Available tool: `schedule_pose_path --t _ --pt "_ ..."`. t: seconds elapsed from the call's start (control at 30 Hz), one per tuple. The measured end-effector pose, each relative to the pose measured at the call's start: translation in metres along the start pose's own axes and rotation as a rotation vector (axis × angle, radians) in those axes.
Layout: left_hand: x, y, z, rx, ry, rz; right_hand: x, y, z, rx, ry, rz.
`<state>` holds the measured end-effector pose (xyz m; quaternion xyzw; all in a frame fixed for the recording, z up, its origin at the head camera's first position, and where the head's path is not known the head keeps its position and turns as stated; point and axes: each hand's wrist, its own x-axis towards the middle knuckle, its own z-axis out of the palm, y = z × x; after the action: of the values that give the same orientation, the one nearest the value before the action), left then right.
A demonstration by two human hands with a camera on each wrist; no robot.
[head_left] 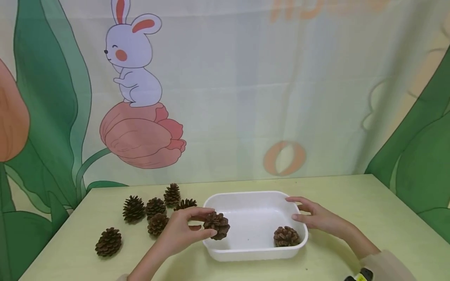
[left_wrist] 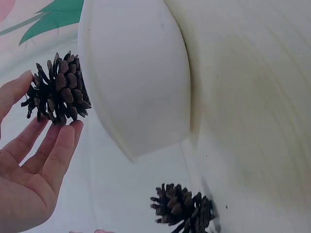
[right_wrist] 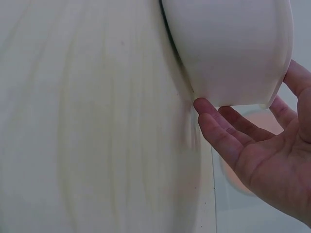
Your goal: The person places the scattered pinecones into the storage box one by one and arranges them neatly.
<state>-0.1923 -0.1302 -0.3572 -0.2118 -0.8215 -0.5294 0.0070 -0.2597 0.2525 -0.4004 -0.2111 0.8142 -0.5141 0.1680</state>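
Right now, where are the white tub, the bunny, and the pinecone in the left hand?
White tub (head_left: 251, 227): head view, bare inside bottom.
Bunny (head_left: 145, 88): head view, its white body.
Held pinecone (head_left: 218, 226): head view, middle of its scales.

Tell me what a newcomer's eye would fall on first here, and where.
Probably the large white rabbit, printed atop a pink flower on the backdrop, upper left in the head view. Below, the white basin stands out, one pine cone in its near right corner. At its left end, the left hand holds another pine cone.
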Motion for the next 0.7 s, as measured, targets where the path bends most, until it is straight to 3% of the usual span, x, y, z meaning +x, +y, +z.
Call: schedule_pose_path --t 0.27,0.7 --pt "0.014 -0.005 0.022 -0.019 -0.035 0.045 -0.001 -0.002 0.001 -0.006 0.004 0.012" --pt "0.036 -0.008 0.058 -0.049 -0.104 0.053 0.000 0.001 0.000 0.002 0.015 0.013"
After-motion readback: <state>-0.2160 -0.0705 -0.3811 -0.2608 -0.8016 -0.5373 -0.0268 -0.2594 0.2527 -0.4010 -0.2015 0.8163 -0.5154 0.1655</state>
